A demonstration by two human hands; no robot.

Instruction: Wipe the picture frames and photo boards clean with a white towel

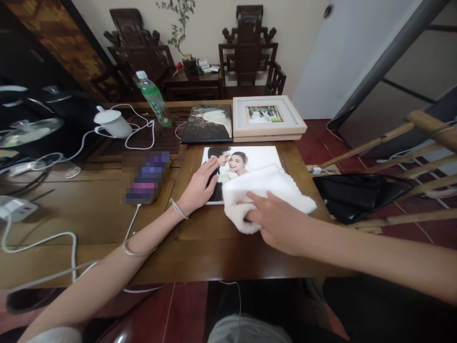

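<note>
Grey clothing (253, 329) on the person's lap lies nearest the camera, just below the front edge of the brown wooden bench (214, 259). Two bare forearms reach over the bench from either side, the left one wearing a pale bracelet (178, 208) at the wrist and a bangle (139, 252) higher up.

A portrait panel (259, 158) of two people lies flat near the bench's right end. The left grip (202, 183) is released, its fingers stretched out and resting on the panel's left side. The right grip (273, 214) is grasping a bunched white cloth (267, 183), with some fingers tucked into a fold; the cloth covers the panel's lower right part.

Just behind the panel, a dark photo panel (207, 125) sits beside a pale framed picture (263, 114). To the left, a phone (149, 178), its screen blurred, has a white cable (133, 223) plugged in. Farther back stand a green-labelled bottle (156, 102), tilted in view, and a white lidded cup (113, 123). A white charger (16, 208) lies at the far left. Beyond the bench, a potted plant (190, 63) stands between two carved chairs (249, 52).
</note>
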